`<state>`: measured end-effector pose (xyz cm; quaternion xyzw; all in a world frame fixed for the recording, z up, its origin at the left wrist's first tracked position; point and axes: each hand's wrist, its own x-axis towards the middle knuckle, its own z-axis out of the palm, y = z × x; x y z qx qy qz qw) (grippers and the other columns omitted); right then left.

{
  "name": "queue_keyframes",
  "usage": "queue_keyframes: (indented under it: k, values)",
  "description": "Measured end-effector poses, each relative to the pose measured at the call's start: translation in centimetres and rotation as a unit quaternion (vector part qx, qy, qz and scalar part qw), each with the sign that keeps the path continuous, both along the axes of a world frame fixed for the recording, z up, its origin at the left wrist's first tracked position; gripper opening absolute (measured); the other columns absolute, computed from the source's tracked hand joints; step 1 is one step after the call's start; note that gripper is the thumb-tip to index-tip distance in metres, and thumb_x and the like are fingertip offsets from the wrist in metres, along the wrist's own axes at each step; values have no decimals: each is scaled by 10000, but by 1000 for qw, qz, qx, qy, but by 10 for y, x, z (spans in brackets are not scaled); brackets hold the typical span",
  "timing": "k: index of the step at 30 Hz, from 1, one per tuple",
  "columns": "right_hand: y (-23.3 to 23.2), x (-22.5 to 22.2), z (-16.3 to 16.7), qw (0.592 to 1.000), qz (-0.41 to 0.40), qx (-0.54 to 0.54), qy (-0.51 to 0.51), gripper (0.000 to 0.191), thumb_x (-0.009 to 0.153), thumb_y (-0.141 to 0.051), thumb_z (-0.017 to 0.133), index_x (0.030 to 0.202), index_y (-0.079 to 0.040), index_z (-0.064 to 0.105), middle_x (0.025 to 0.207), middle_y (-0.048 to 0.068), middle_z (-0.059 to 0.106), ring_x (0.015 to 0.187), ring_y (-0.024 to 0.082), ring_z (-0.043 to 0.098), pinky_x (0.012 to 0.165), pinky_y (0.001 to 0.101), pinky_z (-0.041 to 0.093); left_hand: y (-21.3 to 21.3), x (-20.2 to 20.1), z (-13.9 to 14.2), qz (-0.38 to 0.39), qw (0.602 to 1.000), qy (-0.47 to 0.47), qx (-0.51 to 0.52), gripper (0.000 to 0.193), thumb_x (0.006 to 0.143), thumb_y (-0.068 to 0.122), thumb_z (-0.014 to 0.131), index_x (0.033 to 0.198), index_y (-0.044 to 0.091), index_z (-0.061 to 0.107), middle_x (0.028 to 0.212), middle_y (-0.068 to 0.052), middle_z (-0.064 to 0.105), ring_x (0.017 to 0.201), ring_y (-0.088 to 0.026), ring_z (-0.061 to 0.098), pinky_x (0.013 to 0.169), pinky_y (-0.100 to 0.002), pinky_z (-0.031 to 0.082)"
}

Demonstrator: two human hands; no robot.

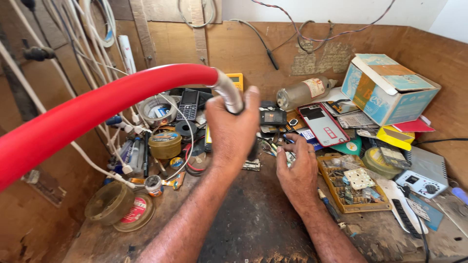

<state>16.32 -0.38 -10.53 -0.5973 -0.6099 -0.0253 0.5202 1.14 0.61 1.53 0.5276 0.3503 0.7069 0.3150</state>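
A thick red hose point(97, 109) sweeps in from the left edge of the view and arcs up over the left half of the cluttered wooden workbench point(243, 229), ending in a grey metal nozzle point(229, 92) above the middle of the bench. Beneath the hose, at the bench's front left corner, two rolls of tape point(119, 207) lie side by side, and a small round tin point(165, 144) stands further back, near a roll of wide tape point(157, 110) against the back left. White cables point(92, 53) hang down the wooden wall on the left. Just behind the nozzle lie a dark keypad phone point(188, 104) and a yellow meter point(236, 80), close to the back edge. The left hand point(231, 131) is closed around the nozzle, fingers wrapped over it, holding it above the bench's centre. To its right, the right hand point(296, 168) rests low on the bench with fingers curled onto small parts; whether it pinches anything cannot be told. Behind it lies a phone back cover with a red rim point(322, 124), and a plastic bottle point(303, 91) lies on its side near the back edge. Further right sit a yellow tray of small components point(329, 182), then a blue cardboard box point(390, 90) at the back right corner, and a grey unit with a dial point(423, 178) at the right edge.
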Motion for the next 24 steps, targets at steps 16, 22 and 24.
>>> queue_keyframes:
  k: [16,22,24]
  values:
    - [0,-1,-1,999,14,48,9,354,891,-163,726,1194,-16,617,920,115,735,1014,311,646,906,457,485,13,-18,-7,124,987,68,76,347,933,212,757,661,30,641,567,-14,630,493,-98,590,448,-298,467]
    - [1,-1,1,999,8,42,6,333,881,-154,731,1167,-18,629,892,92,747,1013,302,642,906,458,484,9,-28,-3,55,998,43,2,324,914,207,702,648,30,652,500,-17,610,407,-104,589,400,-319,444]
    - [-1,0,2,999,8,37,3,336,881,-152,728,1168,-12,623,903,90,744,1031,298,638,897,450,487,9,-29,-2,76,996,49,11,341,920,204,699,632,27,652,498,-15,615,413,-100,591,406,-319,446]
